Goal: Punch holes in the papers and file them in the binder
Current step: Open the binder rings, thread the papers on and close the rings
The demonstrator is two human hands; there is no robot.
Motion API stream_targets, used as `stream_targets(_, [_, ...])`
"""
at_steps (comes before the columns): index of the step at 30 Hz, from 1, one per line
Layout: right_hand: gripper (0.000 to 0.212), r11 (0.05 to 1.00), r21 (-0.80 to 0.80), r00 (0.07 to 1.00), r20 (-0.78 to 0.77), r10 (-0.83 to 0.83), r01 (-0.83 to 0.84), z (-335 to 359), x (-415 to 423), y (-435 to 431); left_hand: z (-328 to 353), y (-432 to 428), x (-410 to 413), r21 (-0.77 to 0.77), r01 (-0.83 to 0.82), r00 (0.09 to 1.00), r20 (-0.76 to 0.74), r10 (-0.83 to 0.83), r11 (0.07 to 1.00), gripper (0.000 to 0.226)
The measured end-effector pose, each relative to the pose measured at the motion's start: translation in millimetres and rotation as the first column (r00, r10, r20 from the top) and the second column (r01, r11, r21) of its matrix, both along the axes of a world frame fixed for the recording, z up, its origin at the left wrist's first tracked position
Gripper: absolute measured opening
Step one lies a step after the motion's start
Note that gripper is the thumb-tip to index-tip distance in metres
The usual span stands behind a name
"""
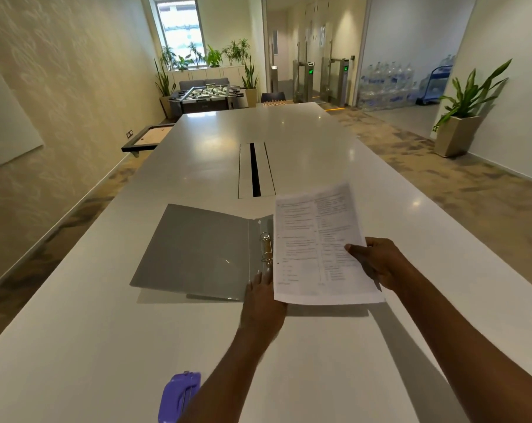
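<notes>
While right hand [377, 264] grips papers [319, 245], left hand's [263, 300] fingers hide beneath; grip unclear.

Looked like an office break-out or reception area. Well beyond the hands and their sheets: a long white conference table [289, 132] with a cable slot [255, 169] set in its middle, a foosball table [206, 94] and sofa [203, 83] at the far end, access turnstiles [319, 80] with green lights further right, stacked water bottles [389, 83] behind glass. Potted plants [463, 117] stood along the walls.
</notes>
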State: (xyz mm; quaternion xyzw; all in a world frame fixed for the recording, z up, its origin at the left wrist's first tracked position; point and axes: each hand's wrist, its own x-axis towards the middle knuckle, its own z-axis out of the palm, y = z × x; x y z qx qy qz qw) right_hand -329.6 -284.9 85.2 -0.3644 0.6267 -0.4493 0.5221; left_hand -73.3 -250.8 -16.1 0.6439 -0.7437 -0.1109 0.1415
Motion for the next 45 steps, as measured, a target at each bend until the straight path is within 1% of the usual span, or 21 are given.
stream_targets(2, [0.027,0.999,0.045,0.999,-0.032,0.008,-0.007,-12.4,0.5,-18.5,-3.2,-0.1,-6.8,0.048,-0.001,1.0,-0.008,0.002,0.999,0.056])
stream_targets(5, [0.027,0.996,0.09,0.999,-0.047,0.002,0.002,-31.9,-3.6,-34.6,-9.6,3.9,-13.0,0.018,-0.005,0.999,0.036,0.005,1.0,0.056])
stream_targets(11, [0.024,0.993,0.115,0.999,-0.043,-0.012,0.017,-56.9,-12.7,-29.6,-17.1,15.4,-24.2,-0.034,-0.048,0.999,0.009,0.048,0.998,0.057])
stream_targets(13, [0.01,0.994,0.11,0.999,-0.036,-0.004,0.008,-59.0,-14.9,-21.0,-18.3,24.2,-28.6,-0.077,-0.054,0.998,-0.041,0.051,0.996,0.058])
stream_targets(14, [0.006,0.994,0.106,0.999,-0.034,0.0,0.004,-60.1,-16.7,-16.3,-17.9,28.7,-31.5,-0.057,-0.071,0.991,-0.116,0.064,0.996,0.058])
stream_targets(16, [0.008,0.996,0.093,0.999,-0.04,0.009,-0.006,-60.6,-21.1,-5.8,-13.5,37.2,-34.6,0.016,-0.101,0.963,-0.248,0.102,0.995,0.059])
stream_targets(18, [0.007,0.996,0.087,0.999,-0.047,0.013,-0.009,-60.8,-25.5,7.4,-8.7,43.8,-28.6,0.046,-0.164,0.944,-0.283,0.171,0.985,0.06])
stream_targets(21, [0.009,0.996,0.084,1.0,-0.01,0.004,-0.003,-64.5,-32.0,28.6,-14.5,53.3,-35.1,-0.051,-0.12,0.96,-0.262,0.103,0.991,0.057])
stream_targets(23, [0.018,0.996,0.094,1.0,-0.013,-0.001,0.002,-67.1,-34.8,43.9,-9.7,59.8,-33.6,-0.062,-0.129,0.93,-0.353,0.099,0.99,0.058])
stream_targets(24, [0.021,0.995,0.096,1.0,-0.019,-0.005,0.007,-67.4,-35.5,52.5,-1.6,62.6,-33.0,-0.012,-0.14,0.906,-0.404,0.123,0.99,0.058])
stream_targets(28, [0.015,0.996,0.083,0.999,-0.03,-0.018,0.021,-63.6,-36.2,89.4,3.2,96.5,-33.1,-0.013,-0.101,0.923,-0.375,0.088,0.995,0.057])
stream_targets(29, [0.017,0.996,0.083,0.999,-0.034,-0.018,0.021,-64.7,-37.1,97.8,1.7,108.8,-35.6,-0.004,-0.083,0.943,-0.323,0.077,0.997,0.058])
stream_targets(32, [0.019,0.996,0.077,0.999,-0.045,-0.029,0.032,-69.1,-41.3,124.2,0.0,143.4,-41.0,0.038,-0.052,0.959,-0.276,0.06,0.998,0.061])
stream_targets(33, [0.019,0.997,0.074,0.998,-0.049,-0.031,0.034,-71.7,-43.2,132.4,-0.4,160.4,-41.2,0.089,-0.006,0.981,-0.193,0.023,0.996,0.064])
stream_targets(35, [0.017,0.997,0.073,0.998,-0.05,-0.028,0.031,-73.9,-46.4,149.9,-7.0,181.9,-38.0,0.121,-0.041,0.997,-0.057,0.048,0.992,0.072])
stream_targets(36, [0.017,0.997,0.076,0.998,-0.05,-0.027,0.03,-74.1,-48.2,157.9,-8.8,190.6,-40.5,0.149,-0.02,0.998,-0.052,0.028,0.989,0.074])
stream_targets(39, [0.016,0.997,0.073,0.999,-0.039,-0.026,0.028,-74.7,-55.4,176.0,0.2,215.5,-52.3,0.117,0.073,0.995,-0.081,-0.064,0.99,0.07])
stream_targets(40, [0.015,0.997,0.071,0.999,-0.045,-0.023,0.026,-73.7,-57.6,181.2,-1.8,222.1,-56.2,0.109,0.065,0.993,-0.11,-0.053,0.992,0.068])
stream_targets(41, [0.014,0.997,0.065,0.998,-0.055,-0.024,0.027,-73.3,-59.8,185.7,0.8,232.7,-55.8,0.112,0.057,0.996,-0.08,-0.048,0.992,0.069])
stream_targets(44, [0.012,0.998,0.058,0.995,-0.103,-0.014,0.02,-75.6,-66.9,195.4,12.7,249.1,-52.2,0.255,0.06,0.997,-0.07,-0.044,0.965,0.066])
stream_targets(45, [0.013,0.999,0.052,0.993,-0.118,-0.003,0.009,-74.9,-67.9,197.8,13.1,249.7,-52.8,0.211,0.057,0.998,0.0,-0.058,0.976,0.063])
